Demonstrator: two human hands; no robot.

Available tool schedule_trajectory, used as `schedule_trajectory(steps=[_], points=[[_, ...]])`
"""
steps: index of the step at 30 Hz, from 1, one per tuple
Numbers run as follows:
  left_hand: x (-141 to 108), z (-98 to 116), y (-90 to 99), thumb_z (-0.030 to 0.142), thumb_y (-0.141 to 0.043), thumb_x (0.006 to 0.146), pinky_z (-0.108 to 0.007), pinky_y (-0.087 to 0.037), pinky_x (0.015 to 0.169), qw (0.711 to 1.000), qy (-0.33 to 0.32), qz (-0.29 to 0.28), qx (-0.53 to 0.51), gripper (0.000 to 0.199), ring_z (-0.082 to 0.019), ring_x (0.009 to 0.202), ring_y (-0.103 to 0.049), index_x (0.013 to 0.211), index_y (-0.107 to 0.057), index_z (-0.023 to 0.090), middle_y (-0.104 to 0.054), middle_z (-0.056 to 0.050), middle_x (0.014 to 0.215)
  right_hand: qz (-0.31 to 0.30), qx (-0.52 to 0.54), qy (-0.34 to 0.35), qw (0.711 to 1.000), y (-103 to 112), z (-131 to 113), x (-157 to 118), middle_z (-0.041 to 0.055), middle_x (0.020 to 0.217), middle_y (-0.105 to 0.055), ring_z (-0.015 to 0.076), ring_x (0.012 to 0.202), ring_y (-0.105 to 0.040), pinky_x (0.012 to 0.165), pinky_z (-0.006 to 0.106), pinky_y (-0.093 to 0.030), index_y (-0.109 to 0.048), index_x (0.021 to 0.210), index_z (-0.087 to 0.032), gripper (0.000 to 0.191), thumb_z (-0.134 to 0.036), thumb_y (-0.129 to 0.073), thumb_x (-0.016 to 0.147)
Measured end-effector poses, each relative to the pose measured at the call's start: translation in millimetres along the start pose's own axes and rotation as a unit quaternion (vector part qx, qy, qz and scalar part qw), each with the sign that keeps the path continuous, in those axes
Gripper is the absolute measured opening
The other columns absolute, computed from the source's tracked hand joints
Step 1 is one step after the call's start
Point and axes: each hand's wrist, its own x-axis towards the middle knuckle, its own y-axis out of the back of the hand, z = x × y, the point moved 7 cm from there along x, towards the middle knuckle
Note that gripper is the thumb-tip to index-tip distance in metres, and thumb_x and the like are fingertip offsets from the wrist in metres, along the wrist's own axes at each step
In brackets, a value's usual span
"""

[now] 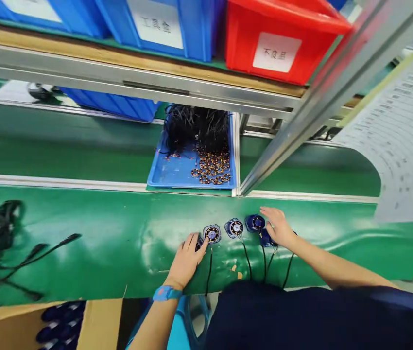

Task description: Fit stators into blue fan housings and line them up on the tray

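My left hand (pixel 188 257) lies on the green bench with its fingers stretched. Its fingers partly cover a small dark part, and a fingertip reaches the edge of a square dark-blue fan housing with a copper coil ring (pixel 212 234). A similar fan housing (pixel 234 228) sits just right of that one, its black cable running toward me. My right hand (pixel 279 226) has thumb and fingers apart beside another blue fan housing (pixel 255 223). Below its thumb lies one more blue housing (pixel 266 239), partly hidden by the hand. Several black cables hang toward the bench's front edge.
A blue tray (pixel 170 172) behind holds copper coil rings and black wires. Black cables (pixel 0 233) lie at left. A cardboard box (pixel 99 323) stands below. Blue bins (pixel 159 24) and a red bin (pixel 286 41) sit on the shelf. A metal post (pixel 301 121) rises right, near hanging paper (pixel 406 131).
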Motion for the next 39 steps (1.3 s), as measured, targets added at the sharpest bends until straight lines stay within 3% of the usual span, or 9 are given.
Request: schedule_trajectory(steps=[5, 10, 14, 18, 24, 28, 31, 34, 39], points=[[18, 22, 8.1, 0.013, -0.055, 0.093, -0.043, -0.057, 0.081, 0.997, -0.047, -0.043, 0.042, 0.055, -0.034, 0.121, -0.057, 0.146, -0.051, 0.024, -0.061, -0.019, 0.126, -0.092, -0.045, 0.046, 0.994, -18, -8, -11, 0.0187, 0.157, -0.041, 0.0337, 0.146, -0.037, 0.114, 0.061, -0.034, -0.047, 0.149, -0.017, 0.063, -0.010, -0.048, 0.086], [9, 30, 14.5, 0.018, -0.056, 0.094, -0.040, -0.054, 0.079, 0.999, -0.019, -0.022, 0.034, 0.031, -0.030, 0.110, -0.059, 0.123, -0.066, 0.017, -0.065, -0.016, 0.117, -0.182, -0.044, -0.037, 0.982, -44, -3, 9, 0.0232, 0.164, -0.022, 0.0397, 0.148, -0.030, 0.110, 0.062, -0.038, -0.041, 0.153, -0.016, 0.069, -0.020, -0.056, 0.086], [-23, 35, 16.1, 0.022, -0.056, 0.095, -0.037, -0.049, 0.075, 0.999, 0.005, 0.034, 0.031, 0.021, -0.029, 0.103, -0.059, 0.110, -0.070, 0.018, -0.066, -0.014, 0.111, -0.117, -0.026, -0.076, 0.990, -15, 31, -4, 0.0193, 0.162, -0.030, 0.0351, 0.144, -0.037, 0.108, 0.060, -0.040, -0.043, 0.151, -0.019, 0.063, -0.019, -0.048, 0.088], [-51, 41, 20.4, 0.020, -0.055, 0.095, -0.036, -0.047, 0.073, 0.994, 0.008, 0.102, 0.023, 0.018, -0.028, 0.101, -0.059, 0.103, -0.071, 0.017, -0.067, -0.013, 0.108, -0.086, -0.121, -0.095, 0.984, 24, 68, -55, 0.0199, 0.156, -0.041, 0.0350, 0.140, -0.041, 0.107, 0.058, -0.039, -0.051, 0.145, -0.016, 0.067, -0.007, -0.045, 0.079], [-80, 53, 23.1, 0.016, -0.057, 0.093, -0.036, -0.048, 0.076, 0.989, 0.057, 0.139, -0.001, 0.015, -0.029, 0.103, -0.059, 0.098, -0.071, 0.015, -0.068, -0.014, 0.107, -0.171, -0.194, 0.059, 0.964, 22, 70, -108, 0.0204, 0.166, -0.020, 0.0361, 0.149, -0.028, 0.107, 0.057, -0.039, -0.038, 0.156, -0.023, 0.077, -0.001, -0.045, 0.083], [-106, 74, 39.0, 0.011, -0.059, 0.088, -0.033, -0.051, 0.074, 0.978, 0.115, 0.166, -0.050, 0.012, -0.025, 0.091, -0.061, 0.087, -0.069, 0.017, -0.069, -0.011, 0.099, -0.139, -0.180, 0.132, 0.965, 12, 75, -121, 0.0154, 0.163, -0.032, 0.0325, 0.146, -0.038, 0.106, 0.056, -0.042, -0.042, 0.154, -0.030, 0.074, -0.003, -0.041, 0.086], [-131, 94, 52.6, 0.014, -0.060, 0.088, -0.030, -0.053, 0.073, 0.968, 0.157, 0.197, -0.005, 0.010, -0.022, 0.092, -0.063, 0.090, -0.068, 0.019, -0.069, -0.009, 0.098, -0.076, -0.157, 0.145, 0.974, -7, 81, -109, 0.0137, 0.161, -0.035, 0.0309, 0.140, -0.046, 0.104, 0.053, -0.045, -0.048, 0.150, -0.030, 0.063, -0.013, -0.040, 0.090], [-165, 112, 67.2, 0.013, -0.054, 0.092, -0.032, -0.057, 0.080, 0.945, 0.211, 0.248, -0.018, 0.016, -0.022, 0.096, -0.065, 0.098, -0.067, 0.019, -0.069, -0.009, 0.102, -0.038, -0.136, 0.154, 0.978, -28, 58, -76, 0.0122, 0.163, -0.032, 0.0318, 0.144, -0.041, 0.107, 0.054, -0.044, -0.048, 0.151, -0.030, 0.057, -0.022, -0.040, 0.094], [-236, 151, 92.3, 0.015, -0.050, 0.096, -0.036, -0.059, 0.087, 0.906, 0.250, 0.341, -0.002, 0.020, -0.023, 0.104, -0.067, 0.107, -0.066, 0.019, -0.069, -0.011, 0.109, -0.088, -0.139, 0.132, 0.977, -56, 9, -17, 0.0136, 0.161, -0.036, 0.0366, 0.145, -0.038, 0.103, 0.058, -0.047, -0.042, 0.155, -0.029, 0.065, -0.023, -0.045, 0.090]])
